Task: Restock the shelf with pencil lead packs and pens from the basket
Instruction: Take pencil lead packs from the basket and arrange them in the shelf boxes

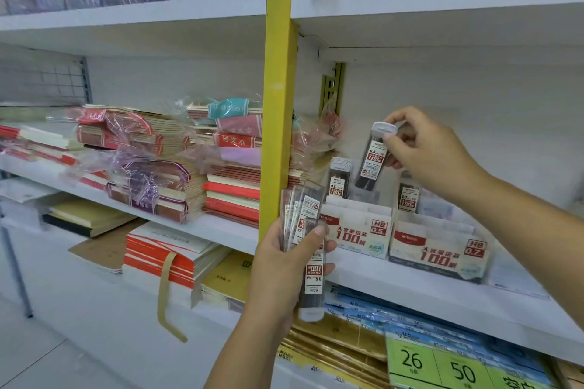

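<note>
My left hand (284, 265) grips a bunch of several pencil lead packs (308, 237) in front of the yellow shelf post, one pack hanging lower than the others. My right hand (423, 148) pinches a single clear lead pack (373, 161) by its white cap, tilted, just above the white HB 0.5 display box (357, 230) on the shelf. One pack stands in that box (338, 180). The HB 0.7 display box (439, 249) to the right holds another pack (408, 196). No basket or pens are in view.
The white shelf board (410, 287) carries both boxes. The yellow post (278, 104) divides the bays. Stacks of wrapped notebooks (177, 161) fill the left shelf. Blue and gold packs and a green price tag (442, 366) lie on the shelf below.
</note>
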Demonstrator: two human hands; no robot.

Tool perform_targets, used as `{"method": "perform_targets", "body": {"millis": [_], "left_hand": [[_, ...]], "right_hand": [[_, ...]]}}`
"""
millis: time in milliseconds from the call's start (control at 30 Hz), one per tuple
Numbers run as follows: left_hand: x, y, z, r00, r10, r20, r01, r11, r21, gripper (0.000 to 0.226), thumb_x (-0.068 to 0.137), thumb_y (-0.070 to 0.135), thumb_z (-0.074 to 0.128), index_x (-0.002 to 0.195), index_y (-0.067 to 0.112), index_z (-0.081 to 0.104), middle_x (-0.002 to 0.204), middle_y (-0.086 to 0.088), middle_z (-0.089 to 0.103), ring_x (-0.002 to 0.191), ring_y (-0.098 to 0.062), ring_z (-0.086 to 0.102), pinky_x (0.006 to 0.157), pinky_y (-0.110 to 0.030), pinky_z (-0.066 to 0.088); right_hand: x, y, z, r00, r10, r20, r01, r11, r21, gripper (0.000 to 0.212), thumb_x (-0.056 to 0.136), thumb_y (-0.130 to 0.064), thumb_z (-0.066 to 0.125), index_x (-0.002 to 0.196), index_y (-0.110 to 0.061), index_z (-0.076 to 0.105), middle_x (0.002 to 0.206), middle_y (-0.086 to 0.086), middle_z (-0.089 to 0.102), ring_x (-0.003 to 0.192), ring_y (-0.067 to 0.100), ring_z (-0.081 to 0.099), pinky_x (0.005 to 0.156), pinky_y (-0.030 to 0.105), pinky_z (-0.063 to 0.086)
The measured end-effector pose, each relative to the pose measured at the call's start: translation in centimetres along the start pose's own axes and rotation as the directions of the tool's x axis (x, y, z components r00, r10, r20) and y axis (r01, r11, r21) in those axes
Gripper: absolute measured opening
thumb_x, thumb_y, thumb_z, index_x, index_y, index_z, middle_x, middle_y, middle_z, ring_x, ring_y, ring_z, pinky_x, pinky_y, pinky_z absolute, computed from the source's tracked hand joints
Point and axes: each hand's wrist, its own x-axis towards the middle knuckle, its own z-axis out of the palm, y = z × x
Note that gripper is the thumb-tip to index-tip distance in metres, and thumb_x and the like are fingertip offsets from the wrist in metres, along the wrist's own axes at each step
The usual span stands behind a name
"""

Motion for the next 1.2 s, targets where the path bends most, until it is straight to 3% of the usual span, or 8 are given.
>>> {"method": "perform_targets", "body": {"millis": [133, 400, 633, 700, 833, 967, 1067, 1200], "left_hand": [[0.4, -0.2, -0.4, 1.0, -0.009, -0.002, 0.009, 1.0, -0.011, 0.023, 0.088, 0.02, 0.074, 0.105, 0.036, 0.071, 0.102, 0.0, 0.079, 0.09, -0.021, 0.077, 0.065, -0.031, 0.062], [0.7, -0.6, -1.1, 1.0, 0.006, 0.016, -0.006, 0.999, 0.032, 0.022, 0.085, 0.025, 0.076, 0.099, 0.042, 0.074, 0.102, 0.003, 0.078, 0.091, -0.015, 0.076, 0.069, -0.031, 0.061], [0.9, -0.4, -0.9, 0.999, -0.019, 0.038, 0.018, 1.0, 0.018, 0.03, 0.075, 0.039, 0.077, 0.105, 0.038, 0.073, 0.103, 0.004, 0.079, 0.091, -0.013, 0.076, 0.065, -0.025, 0.06], [0.9, 0.0, -0.7, 0.999, -0.023, 0.03, 0.022, 1.0, 0.018, 0.03, 0.079, 0.037, 0.076, 0.109, 0.035, 0.073, 0.104, 0.004, 0.078, 0.091, -0.014, 0.076, 0.065, -0.025, 0.06], [0.2, 0.5, 0.2, 0.999, -0.032, 0.036, 0.032, 0.999, 0.006, 0.045, 0.073, 0.041, 0.076, 0.116, 0.029, 0.07, 0.106, 0.0, 0.078, 0.097, -0.02, 0.075, 0.069, -0.03, 0.06], [-0.7, 0.6, 1.0, 1.0, -0.027, 0.01, 0.027, 0.999, -0.032, 0.047, 0.068, 0.043, 0.078, 0.112, 0.03, 0.071, 0.106, -0.006, 0.078, 0.096, -0.027, 0.075, 0.07, -0.037, 0.06], [-1.3, 0.3, 1.7, 0.999, -0.037, 0.037, 0.038, 0.999, -0.036, 0.047, 0.072, 0.042, 0.077, 0.116, 0.028, 0.069, 0.108, -0.007, 0.078, 0.097, -0.03, 0.075, 0.066, -0.037, 0.06], [-1.8, -0.3, 2.1, 0.996, -0.042, 0.073, 0.041, 0.999, 0.018, 0.046, 0.078, 0.037, 0.073, 0.122, 0.024, 0.065, 0.109, -0.008, 0.077, 0.099, -0.026, 0.075, 0.07, -0.034, 0.06]], "right_hand": [[0.9, 0.9, 1.9, 0.995, -0.017, 0.102, 0.037, 0.979, -0.202, 0.011, 0.096, -0.024, 0.055, 0.107, -0.022, 0.054, 0.086, -0.003, 0.066, 0.076, 0.015, 0.065, 0.072, 0.042, 0.056], [1.9, 2.5, 3.8, 0.98, 0.003, 0.197, 0.056, 0.953, -0.298, 0.018, 0.088, -0.021, 0.067, 0.102, -0.026, 0.056, 0.078, -0.01, 0.06, 0.08, 0.007, 0.057, 0.063, 0.025, 0.043], [1.9, 2.5, 3.8, 0.986, -0.068, 0.152, 0.154, 0.72, -0.677, 0.032, 0.093, -0.035, 0.058, 0.123, -0.025, 0.064, 0.112, 0.001, 0.056, 0.113, 0.022, 0.04, 0.087, 0.033, 0.038], [0.6, 1.7, 3.4, 0.99, -0.117, 0.075, 0.139, 0.81, -0.569, 0.032, 0.095, -0.031, 0.056, 0.126, -0.025, 0.062, 0.111, -0.001, 0.058, 0.111, 0.018, 0.042, 0.088, 0.029, 0.036], [-5.9, -1.3, 2.9, 0.999, -0.028, -0.021, 0.029, 0.997, 0.072, 0.013, 0.093, -0.032, 0.056, 0.099, -0.041, 0.062, 0.083, -0.012, 0.064, 0.074, 0.004, 0.059, 0.063, 0.014, 0.046], [-12.5, -3.1, 4.3, 0.948, 0.155, 0.278, -0.246, 0.911, 0.331, 0.015, 0.085, -0.047, 0.063, 0.089, -0.048, 0.048, 0.087, -0.018, 0.066, 0.069, 0.004, 0.068, 0.057, 0.022, 0.052], [-15.0, -3.0, 5.5, 0.832, 0.286, 0.475, -0.507, 0.738, 0.446, 0.035, 0.08, -0.034, 0.075, 0.102, -0.03, 0.048, 0.086, -0.008, 0.071, 0.075, 0.01, 0.071, 0.065, 0.031, 0.06], [-16.3, -2.4, 5.6, 0.807, 0.38, 0.452, -0.582, 0.641, 0.501, 0.024, 0.086, -0.011, 0.071, 0.102, -0.02, 0.055, 0.089, 0.009, 0.069, 0.078, 0.02, 0.072, 0.07, 0.04, 0.061]]}}
